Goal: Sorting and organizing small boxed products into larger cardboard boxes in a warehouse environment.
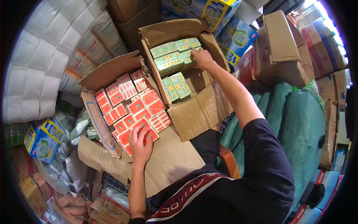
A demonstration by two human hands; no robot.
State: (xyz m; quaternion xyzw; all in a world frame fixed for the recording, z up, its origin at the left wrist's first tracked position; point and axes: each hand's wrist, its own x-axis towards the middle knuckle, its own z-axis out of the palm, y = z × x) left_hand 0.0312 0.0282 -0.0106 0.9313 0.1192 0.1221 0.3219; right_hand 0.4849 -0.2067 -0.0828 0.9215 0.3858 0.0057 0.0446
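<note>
Two opened cardboard cartons lie before me. In the left carton point(102, 65) are several red-and-white small boxes point(137, 107), packed close together. My left hand point(141, 144) rests on the red boxes nearest me, its fingers apart and slightly bent. The right carton point(190, 23) holds several light green printed boxes point(170, 60); most stand in rows at the far end, and two green boxes point(176, 86) lie nearer its left wall. With fingertips on a green box at the right end of those rows, my right hand point(202, 58) reaches into this carton. Whether it grips the box is unclear.
Open carton flaps point(167, 159) spread towards me. White wrapped packs point(36, 61) are stacked on the left. Bulging green woven sacks point(302, 131) stand on the right, below a brown carton point(282, 36). Blue-and-yellow drink cartons point(237, 39) sit behind. An orange chair part point(229, 161) shows beside me.
</note>
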